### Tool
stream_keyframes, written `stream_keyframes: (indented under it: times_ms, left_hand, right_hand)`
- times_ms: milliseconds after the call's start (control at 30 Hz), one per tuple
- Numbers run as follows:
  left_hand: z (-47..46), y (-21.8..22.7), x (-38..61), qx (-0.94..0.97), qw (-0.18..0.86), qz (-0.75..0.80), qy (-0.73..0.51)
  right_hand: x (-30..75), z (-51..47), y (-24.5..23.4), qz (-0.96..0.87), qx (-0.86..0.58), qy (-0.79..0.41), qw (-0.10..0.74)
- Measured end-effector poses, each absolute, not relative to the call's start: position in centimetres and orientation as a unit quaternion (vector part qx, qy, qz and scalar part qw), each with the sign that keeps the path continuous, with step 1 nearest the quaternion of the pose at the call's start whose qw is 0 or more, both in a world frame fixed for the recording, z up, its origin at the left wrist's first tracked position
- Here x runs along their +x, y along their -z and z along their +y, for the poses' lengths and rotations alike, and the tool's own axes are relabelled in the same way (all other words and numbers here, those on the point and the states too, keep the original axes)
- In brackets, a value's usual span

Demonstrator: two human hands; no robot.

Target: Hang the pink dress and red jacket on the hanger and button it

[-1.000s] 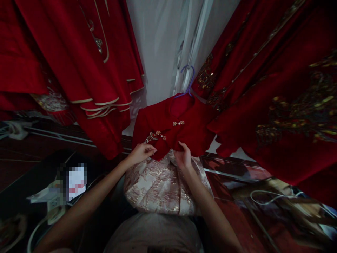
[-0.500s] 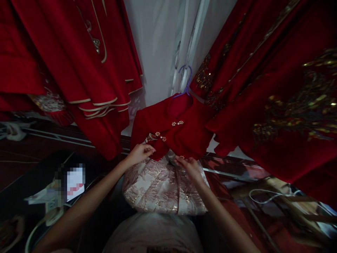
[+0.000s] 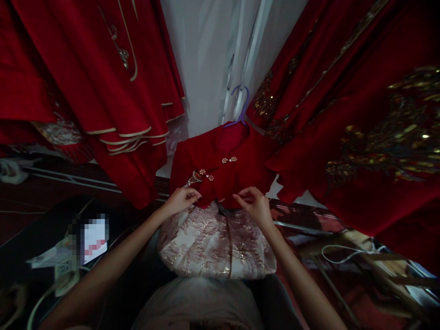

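A small red jacket (image 3: pixel 220 160) with pearl clasps hangs on a purple hanger (image 3: pixel 239 103) in front of me. Under it spreads a pale pink brocade skirt (image 3: pixel 213 245) with gold threads. My left hand (image 3: pixel 180 200) pinches the jacket's lower left hem beside a gold ornament (image 3: pixel 194 178). Over at the lower right hem, my right hand (image 3: pixel 256 206) has its fingers curled on the red cloth.
Long red robes with cream trim (image 3: pixel 113 91) hang at the left. Red gowns with gold embroidery (image 3: pixel 360 123) hang at the right. A white wall and pale rail (image 3: pixel 247 50) lie behind. Papers (image 3: pixel 85 240) and cables (image 3: pixel 343 256) lie low at either side.
My right hand has slid from the middle of the jacket's hem out to the right and turned. The left hand has stayed on the left hem.
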State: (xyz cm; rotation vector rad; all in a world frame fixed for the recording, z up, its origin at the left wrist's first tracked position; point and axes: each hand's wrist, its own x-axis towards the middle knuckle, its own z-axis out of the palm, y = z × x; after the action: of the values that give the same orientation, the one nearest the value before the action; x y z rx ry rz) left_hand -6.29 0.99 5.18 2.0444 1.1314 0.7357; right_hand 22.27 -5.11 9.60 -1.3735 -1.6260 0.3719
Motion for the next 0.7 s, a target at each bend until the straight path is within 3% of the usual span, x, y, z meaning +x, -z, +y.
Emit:
stream_keyframes:
  times_ms: [300, 533, 700]
  left_hand:
    - [0.8, -5.6, -6.3, 0.786, 0.341, 0.432, -0.282]
    - [0.8, -5.4, -6.4, 0.779, 0.361, 0.426, -0.285]
    - [0.9, -5.3, -6.3, 0.76, 0.394, 0.421, -0.301]
  right_hand:
    - [17.8, -1.7, -3.6, -0.773, -0.487, -0.247, 0.324]
    - [17.9, -0.2, -2.8, -0.72, -0.571, -0.132, 0.372]
    - [18.8, 0.1, -2.4, -0.73, -0.523, -0.213, 0.385]
